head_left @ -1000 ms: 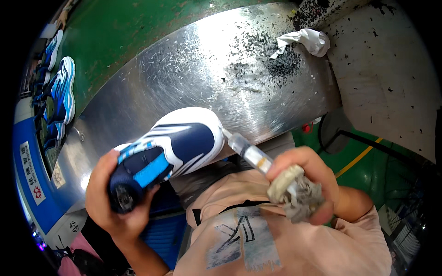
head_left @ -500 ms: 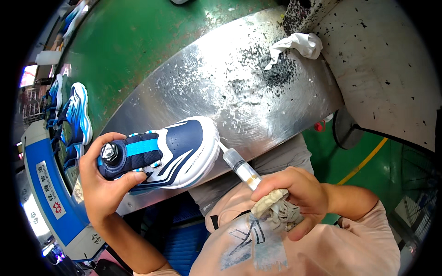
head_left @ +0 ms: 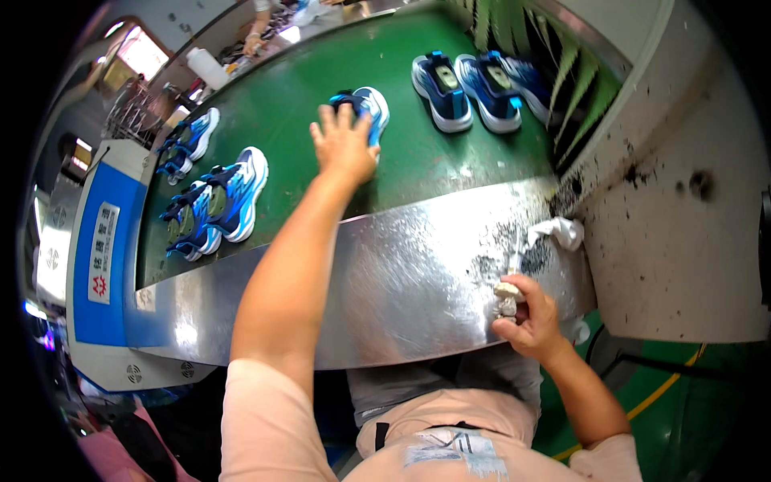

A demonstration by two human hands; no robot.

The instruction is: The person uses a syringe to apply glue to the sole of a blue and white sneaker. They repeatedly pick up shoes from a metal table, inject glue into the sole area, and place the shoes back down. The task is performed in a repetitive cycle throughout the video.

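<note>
My left hand (head_left: 344,145) is flat on a blue-and-white sneaker (head_left: 363,111) out on the green belt (head_left: 418,173), fingers spread over it, resting rather than clenched round it; looks like this shoe is placed and the hand just hasn't lifted off. My right hand (head_left: 532,317) is closed on a dirty whitish rag and a small tool (head_left: 506,296) at the near edge of the steel surface (head_left: 401,281). More sneakers sit on the belt: pair at far right (head_left: 470,88), pairs at left (head_left: 221,197). Steel is brushed, curved and glossy, peppered with dark specks near a crumpled white cloth (head_left: 558,233). Belt is matte; shoe uppers are smooth synthetic with white soles.
</note>
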